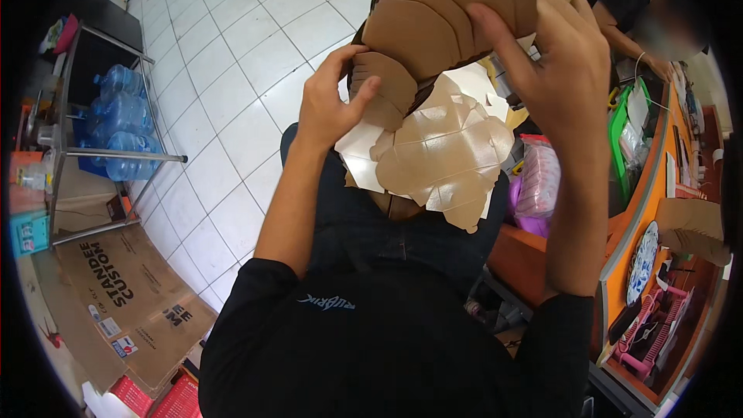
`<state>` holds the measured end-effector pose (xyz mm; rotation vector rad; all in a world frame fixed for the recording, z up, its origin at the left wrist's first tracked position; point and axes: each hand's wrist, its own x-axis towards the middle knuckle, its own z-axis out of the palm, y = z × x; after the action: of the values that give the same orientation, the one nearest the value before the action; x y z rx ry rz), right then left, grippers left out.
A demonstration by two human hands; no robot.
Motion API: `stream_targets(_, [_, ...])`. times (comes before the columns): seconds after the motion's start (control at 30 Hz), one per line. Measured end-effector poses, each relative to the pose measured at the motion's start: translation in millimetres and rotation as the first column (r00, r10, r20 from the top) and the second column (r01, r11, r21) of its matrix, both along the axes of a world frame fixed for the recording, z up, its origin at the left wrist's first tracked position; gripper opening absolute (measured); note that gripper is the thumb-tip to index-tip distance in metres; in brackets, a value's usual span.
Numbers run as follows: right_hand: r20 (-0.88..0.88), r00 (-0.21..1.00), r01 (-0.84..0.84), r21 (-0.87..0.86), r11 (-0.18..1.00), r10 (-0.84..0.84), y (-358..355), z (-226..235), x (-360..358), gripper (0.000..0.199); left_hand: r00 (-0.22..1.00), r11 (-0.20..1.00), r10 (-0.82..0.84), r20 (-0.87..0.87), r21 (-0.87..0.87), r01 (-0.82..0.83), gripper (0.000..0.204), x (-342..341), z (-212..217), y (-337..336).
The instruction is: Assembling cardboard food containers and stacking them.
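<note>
A thick stack of brown die-cut cardboard pieces (437, 19) is held up in front of me, its layers slightly fanned and with rounded flaps. My left hand (334, 97) pinches a small rounded flap at the stack's lower left, thumb in front. At the right edge, my right hand (553, 58) grips the stack with its thumb laid across the front; its other fingers are partly hidden behind. Below, over my lap, lie glossy tan die-cut sheets (445, 147) with crease lines. White sheet material (360, 156) shows under them.
On the left, a metal rack (116, 156) holds large blue water bottles (128, 120), near flattened cardboard (116, 302). Rightward are an orange table (611, 263), a patterned plate (642, 263), a green tray (619, 128) and a pink-wrapped pack (538, 178). Another person (615, 4) is at upper right.
</note>
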<state>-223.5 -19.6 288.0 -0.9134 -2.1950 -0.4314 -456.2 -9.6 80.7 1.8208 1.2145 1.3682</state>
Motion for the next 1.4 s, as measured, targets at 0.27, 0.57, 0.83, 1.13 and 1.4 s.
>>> stream_targets(0.27, [0.196, 0.980, 0.057, -0.177, 0.983, -0.022, -9.4, 23.6, 15.8, 0.015, 0.989, 0.989, 0.063, -0.137, 0.140, -0.044, 0.067, 10.0, 24.6, -24.6])
stream_targets(0.57, [-0.014, 0.997, 0.076, -0.137, 0.988, -0.078, -20.1, -9.4, -16.8, 0.014, 0.988, 0.999, 0.038, -0.147, 0.041, -0.032, 0.083, 11.8, 32.9, -26.7])
stream_targets(0.83, [0.158, 0.987, 0.017, -0.265, 0.964, 0.026, -73.3, -0.4, -10.3, 0.023, 0.980, 0.978, -0.198, -0.006, 0.065, 0.198, 0.095, -2.2, 54.1, -9.6])
stream_targets(1.13, [0.132, 0.988, 0.120, -0.309, 0.943, -0.083, -101.5, -7.5, 27.1, 0.027, 0.960, 0.961, -0.275, 0.043, 0.046, 0.274, 0.074, 17.8, 39.8, -9.7])
stream_targets(1.4, [0.162, 0.987, 0.064, -0.351, 0.934, -0.007, -86.9, -0.5, 46.7, 0.032, 0.938, 0.932, -0.328, 0.113, -0.121, 0.340, 0.036, 6.1, 56.3, -0.6])
